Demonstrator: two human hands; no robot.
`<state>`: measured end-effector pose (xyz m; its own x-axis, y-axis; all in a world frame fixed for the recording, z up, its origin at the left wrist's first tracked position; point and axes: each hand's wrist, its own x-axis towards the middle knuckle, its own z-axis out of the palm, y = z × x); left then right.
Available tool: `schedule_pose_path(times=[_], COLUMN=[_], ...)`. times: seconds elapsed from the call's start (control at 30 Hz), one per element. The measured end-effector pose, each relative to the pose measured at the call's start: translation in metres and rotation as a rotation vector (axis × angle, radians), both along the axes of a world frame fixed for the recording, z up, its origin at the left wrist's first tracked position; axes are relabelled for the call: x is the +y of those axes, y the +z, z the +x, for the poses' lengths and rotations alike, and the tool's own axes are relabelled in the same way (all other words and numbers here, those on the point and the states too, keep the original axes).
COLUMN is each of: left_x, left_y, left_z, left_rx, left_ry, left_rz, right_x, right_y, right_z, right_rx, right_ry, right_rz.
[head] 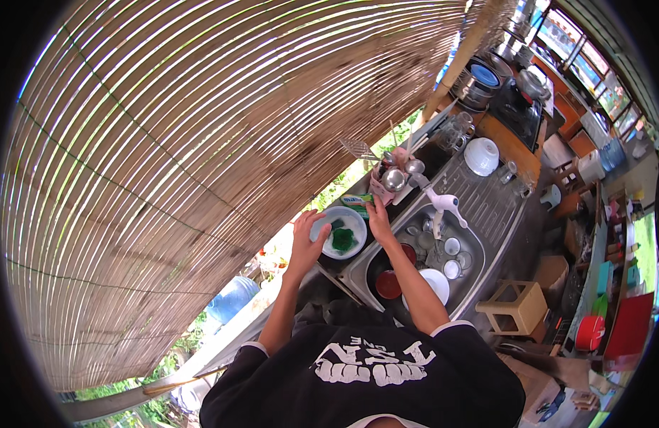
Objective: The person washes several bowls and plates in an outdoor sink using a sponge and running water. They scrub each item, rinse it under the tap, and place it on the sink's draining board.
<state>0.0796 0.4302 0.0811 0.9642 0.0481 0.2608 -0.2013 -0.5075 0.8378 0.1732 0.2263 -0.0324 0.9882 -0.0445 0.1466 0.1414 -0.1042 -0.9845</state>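
My left hand (309, 241) is at the left rim of a white bowl (317, 231), fingers apart; whether it grips the rim is not clear. In the bowl lie a green scouring pad (342, 239) and whitish liquid. To the bowl's right, my right hand (379, 219) touches or holds a green and yellow packet (356, 200) bearing writing; its grip is partly hidden. Beneath my right forearm, the steel sink (476, 257) holds red bowls (388, 284), a white plate (435, 286) and several cups and glasses (452, 269).
A white faucet (444, 203) rises behind the sink. Beyond the packet stands a pink utensil basket (380, 184) with ladles and a spatula. White bowls (481, 156) and glass mugs (457, 130) sit past the drainboard (481, 187). A slatted bamboo screen (201, 134) borders the left.
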Motion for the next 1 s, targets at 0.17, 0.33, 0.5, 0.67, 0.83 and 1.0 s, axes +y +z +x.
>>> schedule_pose_path(times=[0.17,0.33,0.5,0.67,0.83,1.0], left_x=[0.007,0.010,0.007,0.003,0.002,-0.004], left_y=[-0.015,-0.024,-0.023,-0.022,-0.026,-0.026], left_z=[-0.013,-0.023,-0.025,-0.023,-0.024,-0.029], left_rx=[-0.007,-0.019,-0.008,-0.001,0.037,0.032], left_ry=[0.056,0.075,0.128,0.110,0.115,0.121], left_rz=[-0.007,-0.001,-0.033,0.028,0.067,0.111], right_x=[0.007,0.008,0.007,0.009,0.008,0.011], right_y=[0.000,0.015,0.003,-0.012,0.033,0.110], right_z=[0.007,0.008,0.006,0.005,-0.025,-0.053], right_rx=[-0.331,-0.256,-0.040,-0.189,0.012,-0.124], right_ry=[0.097,0.041,0.012,-0.129,-0.134,-0.040], right_rz=[-0.539,-0.716,-0.652,-0.480,-0.352,-0.388])
